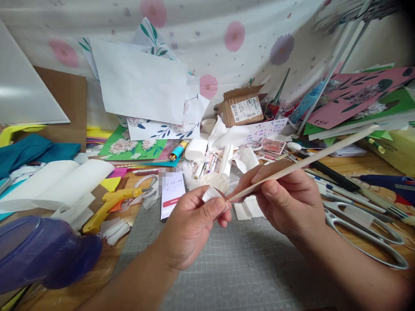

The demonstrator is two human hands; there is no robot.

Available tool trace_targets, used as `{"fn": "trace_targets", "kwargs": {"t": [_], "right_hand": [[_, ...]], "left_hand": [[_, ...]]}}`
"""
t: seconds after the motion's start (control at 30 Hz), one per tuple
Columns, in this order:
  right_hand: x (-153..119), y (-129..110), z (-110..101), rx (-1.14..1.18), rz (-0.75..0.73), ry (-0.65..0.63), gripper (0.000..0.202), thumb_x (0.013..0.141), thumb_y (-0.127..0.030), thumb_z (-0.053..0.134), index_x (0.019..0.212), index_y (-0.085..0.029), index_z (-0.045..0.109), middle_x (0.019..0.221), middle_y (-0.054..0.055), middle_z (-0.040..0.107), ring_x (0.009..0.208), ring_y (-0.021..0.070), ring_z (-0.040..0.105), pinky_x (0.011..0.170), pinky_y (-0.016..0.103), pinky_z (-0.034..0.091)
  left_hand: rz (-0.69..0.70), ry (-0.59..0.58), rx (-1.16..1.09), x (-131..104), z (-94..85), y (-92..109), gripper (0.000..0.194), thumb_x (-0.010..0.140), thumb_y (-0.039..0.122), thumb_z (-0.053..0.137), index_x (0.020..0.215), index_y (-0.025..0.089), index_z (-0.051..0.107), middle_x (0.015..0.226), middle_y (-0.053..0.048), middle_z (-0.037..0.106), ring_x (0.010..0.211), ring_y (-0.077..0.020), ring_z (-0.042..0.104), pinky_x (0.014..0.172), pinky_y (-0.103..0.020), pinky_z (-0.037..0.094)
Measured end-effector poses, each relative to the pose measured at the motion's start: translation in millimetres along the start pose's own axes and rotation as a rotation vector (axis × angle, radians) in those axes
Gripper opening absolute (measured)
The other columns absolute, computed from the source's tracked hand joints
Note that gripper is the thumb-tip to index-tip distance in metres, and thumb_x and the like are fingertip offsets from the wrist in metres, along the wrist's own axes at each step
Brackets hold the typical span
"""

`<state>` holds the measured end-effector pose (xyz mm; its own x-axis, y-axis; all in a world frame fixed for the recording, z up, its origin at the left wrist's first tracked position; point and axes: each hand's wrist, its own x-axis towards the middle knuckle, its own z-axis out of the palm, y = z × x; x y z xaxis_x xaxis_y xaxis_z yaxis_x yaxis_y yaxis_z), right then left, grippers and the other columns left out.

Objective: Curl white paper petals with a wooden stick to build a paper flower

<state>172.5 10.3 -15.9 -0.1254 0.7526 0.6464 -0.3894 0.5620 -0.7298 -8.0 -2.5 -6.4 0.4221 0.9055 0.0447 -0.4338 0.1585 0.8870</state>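
My left hand (199, 218) pinches a small piece of white pleated paper (213, 194) between thumb and fingers, above the grey cutting mat (214, 272). A long, thin, pale stick (311, 162) lies across my right hand (285, 201), held between thumb and fingers. Its narrow lower end meets the pleated paper at my left fingertips; whether it goes into the folds I cannot tell. The other end points up and to the right. Behind my hands, a flat whitish paper piece (248, 208) rests on the mat.
A phone (173, 194) showing a timer lies behind my left hand. Large silver scissors (366, 233) are at the right. A yellow glue gun (103, 207) and a purple translucent container (48, 255) stand at the left. Further back are a cardboard box (241, 106) and painted flower cards (359, 97).
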Motion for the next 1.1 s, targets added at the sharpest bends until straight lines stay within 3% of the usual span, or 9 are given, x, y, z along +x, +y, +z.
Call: {"fn": "trace_targets", "kwargs": {"t": [0.47, 0.77, 1.1], "right_hand": [[1.9, -2.4, 2.3, 0.027, -0.017, -0.027, 0.012, 0.096, -0.024, 0.063, 0.102, -0.024, 0.073, 0.093, 0.007, 0.077, 0.081, 0.0236, 0.074, 0.066, 0.038, 0.057], [4.5, -1.9, 1.5, 0.005, -0.013, -0.001, 0.011, 0.096, -0.026, 0.063, 0.099, -0.024, 0.073, 0.086, 0.007, 0.079, 0.073, 0.0218, 0.074, 0.064, 0.036, 0.058], [4.4, -2.2, -0.2, 0.026, -0.040, -0.053, 0.013, 0.096, -0.024, 0.061, 0.100, -0.024, 0.074, 0.085, 0.005, 0.077, 0.073, 0.0202, 0.073, 0.067, 0.037, 0.060]], "left_hand": [[-0.036, 0.079, 0.365, -2.6, -2.7, 0.0, 0.017, 0.078, 0.029, 0.077, 0.073, 0.017, 0.065, 0.062, 0.003, 0.060, 0.060, -0.0103, 0.049, 0.058, -0.023, 0.038], [0.112, 0.115, 0.307, -3.4, -4.1, -1.4, 0.026, 0.080, 0.045, 0.077, 0.076, 0.020, 0.070, 0.061, 0.001, 0.062, 0.058, -0.0130, 0.052, 0.056, -0.026, 0.039], [0.245, 0.179, 0.378, -3.2, -7.8, -3.8, 0.016, 0.083, 0.037, 0.076, 0.079, 0.022, 0.072, 0.066, 0.002, 0.059, 0.064, -0.0128, 0.050, 0.061, -0.026, 0.037]]}}
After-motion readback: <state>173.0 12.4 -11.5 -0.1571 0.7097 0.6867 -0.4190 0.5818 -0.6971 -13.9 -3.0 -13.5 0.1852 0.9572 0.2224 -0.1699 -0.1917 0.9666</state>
